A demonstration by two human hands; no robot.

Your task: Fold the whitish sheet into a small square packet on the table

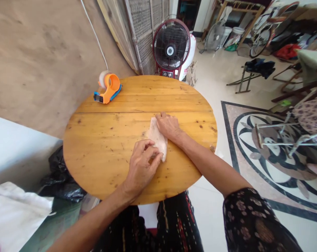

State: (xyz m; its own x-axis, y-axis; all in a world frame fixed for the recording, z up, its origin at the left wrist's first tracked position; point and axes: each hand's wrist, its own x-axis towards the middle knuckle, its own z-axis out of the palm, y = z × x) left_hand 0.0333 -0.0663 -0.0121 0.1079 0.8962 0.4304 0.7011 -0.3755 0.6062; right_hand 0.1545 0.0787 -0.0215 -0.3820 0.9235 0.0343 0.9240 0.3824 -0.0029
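Note:
A small, pale, folded cloth or paper piece (157, 137) lies near the middle of a round wooden table (105, 140). My left hand (142, 163) rests on its near end, fingers curled and pinching the edge. On its far end my right hand (169, 126) presses down with the fingers lying fairly flat. An orange and blue tape dispenser (109, 88) sits at the table's far left edge, away from both hands.
A red-framed floor fan (171, 47) stands behind the table. A black plastic bag (59, 178) lies on the floor at the left, by a white surface (13, 154). Folding frames and chairs (287, 136) crowd the patterned floor on the right.

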